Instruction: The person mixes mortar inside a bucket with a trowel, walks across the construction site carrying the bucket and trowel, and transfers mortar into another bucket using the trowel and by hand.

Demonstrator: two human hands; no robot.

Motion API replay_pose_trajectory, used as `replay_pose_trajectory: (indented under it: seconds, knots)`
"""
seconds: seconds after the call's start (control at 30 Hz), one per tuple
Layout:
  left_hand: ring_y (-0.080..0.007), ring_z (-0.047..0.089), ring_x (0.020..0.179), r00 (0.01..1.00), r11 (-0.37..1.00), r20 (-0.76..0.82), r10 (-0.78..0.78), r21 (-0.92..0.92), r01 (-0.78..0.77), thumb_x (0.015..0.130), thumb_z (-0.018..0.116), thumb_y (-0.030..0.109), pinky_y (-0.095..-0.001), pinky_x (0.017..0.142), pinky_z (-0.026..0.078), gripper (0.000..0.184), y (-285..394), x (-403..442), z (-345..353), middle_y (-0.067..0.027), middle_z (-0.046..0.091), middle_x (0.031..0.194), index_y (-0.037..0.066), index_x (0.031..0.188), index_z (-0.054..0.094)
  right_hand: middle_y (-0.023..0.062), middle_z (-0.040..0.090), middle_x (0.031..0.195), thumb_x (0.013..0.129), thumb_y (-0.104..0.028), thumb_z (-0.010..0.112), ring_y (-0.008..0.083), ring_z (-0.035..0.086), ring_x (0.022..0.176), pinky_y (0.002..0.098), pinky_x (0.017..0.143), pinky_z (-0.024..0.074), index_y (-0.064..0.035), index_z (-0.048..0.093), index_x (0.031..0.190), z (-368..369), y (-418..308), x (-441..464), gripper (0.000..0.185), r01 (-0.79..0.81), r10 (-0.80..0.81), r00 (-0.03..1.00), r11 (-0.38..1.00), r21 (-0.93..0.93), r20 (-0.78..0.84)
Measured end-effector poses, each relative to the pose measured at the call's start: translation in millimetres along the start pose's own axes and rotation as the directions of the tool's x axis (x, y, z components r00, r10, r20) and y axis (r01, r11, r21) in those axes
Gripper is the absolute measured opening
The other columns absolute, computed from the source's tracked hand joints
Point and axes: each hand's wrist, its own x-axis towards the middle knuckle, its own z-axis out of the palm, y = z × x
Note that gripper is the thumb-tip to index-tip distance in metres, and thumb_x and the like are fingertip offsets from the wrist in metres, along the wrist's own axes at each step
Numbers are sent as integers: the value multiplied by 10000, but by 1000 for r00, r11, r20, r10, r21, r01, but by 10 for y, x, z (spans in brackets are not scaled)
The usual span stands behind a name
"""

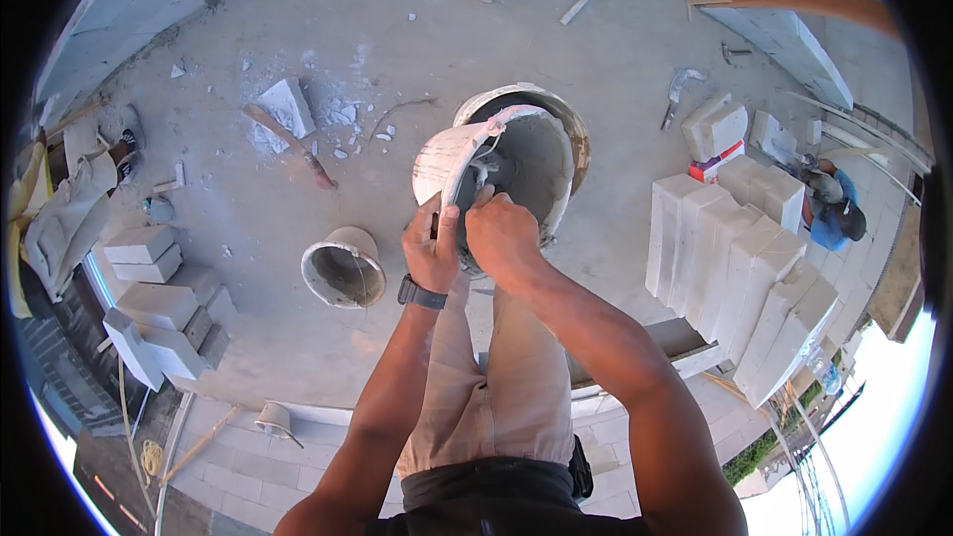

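A mortar-smeared white bucket [447,157] is tilted in front of me, its grey-coated inside showing. My left hand [431,243], with a dark watch on the wrist, grips the near left part of its rim. My right hand [503,230] is closed at the bucket's mouth, beside a greyish tool or handle [483,174] inside it; what the fingers hold is hard to make out. Behind and partly under the tilted bucket stands a second, larger bucket [578,144]. A smaller bucket [344,268] with grey residue stands on the floor to the left.
White blocks [730,248] are stacked at the right, and more blocks [164,303] at the left. A person in blue [839,213] crouches beyond the right stack. Another person's leg [127,144] shows at far left. A hammer [288,144] lies by a broken block [288,107].
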Motion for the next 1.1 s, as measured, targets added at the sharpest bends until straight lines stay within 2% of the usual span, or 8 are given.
replay_pose_trajectory:
  seconds: [0.07,0.13,0.3,0.37,0.53,0.67,0.83,1.1]
  knots:
    - [-138,610,835,1000,1000,-10,15,-24,-15,966,612,214,-313,771,499,302,22,0,12,-123,693,910,-17,1158,641,103,657,899,837,-121,608,241,685,887,311,670,578,52,652,1035,32,39,-130,267,56,-55,998,998,-13,18]
    - [-137,608,836,997,994,-25,-79,70,80,971,605,216,-303,778,495,285,-6,0,-83,-113,691,912,-17,1131,643,123,660,915,828,-102,608,246,690,886,317,654,574,45,643,1049,187,124,-302,268,297,-288,949,953,-59,128]
    - [-124,584,821,1000,998,-19,-10,62,11,979,598,248,-276,754,475,296,-82,102,-239,-86,677,904,-17,1106,631,157,656,911,830,-73,592,275,699,885,330,625,570,42,588,1074,397,559,-468,270,273,-270,950,962,4,159]
    - [-112,571,821,994,994,5,-108,19,107,981,594,267,-273,746,469,315,-154,104,-266,-81,671,911,-16,1116,629,171,656,915,838,-68,578,288,704,869,334,625,572,46,566,1091,269,676,-394,278,260,-265,941,964,55,212]
    - [-106,561,818,995,990,3,-98,97,98,978,600,280,-273,737,462,316,-63,128,-322,-67,666,914,-6,1109,634,195,655,931,863,-67,538,301,711,769,352,639,582,54,551,1112,274,659,49,277,61,-52,994,994,88,-96]
    - [-110,559,814,998,996,13,-64,62,63,977,599,268,-268,726,455,295,-106,117,-294,-67,665,913,3,1102,636,193,654,927,859,-63,540,298,712,780,353,626,580,65,549,1136,469,432,34,306,40,-37,999,996,82,-40]
    - [-108,549,793,1000,992,0,-24,123,24,977,593,252,-260,714,447,270,-51,121,-220,-72,651,877,0,1066,633,201,656,955,847,-43,546,318,711,806,350,635,576,60,549,1151,517,459,-245,320,292,-301,939,953,80,165]
    - [-85,500,697,997,993,18,-78,95,76,974,599,246,-249,642,428,256,-77,108,-239,-30,612,793,8,1065,627,233,653,1003,861,-66,540,343,702,874,394,691,585,56,537,1208,200,658,118,368,-14,13,1000,992,125,13]
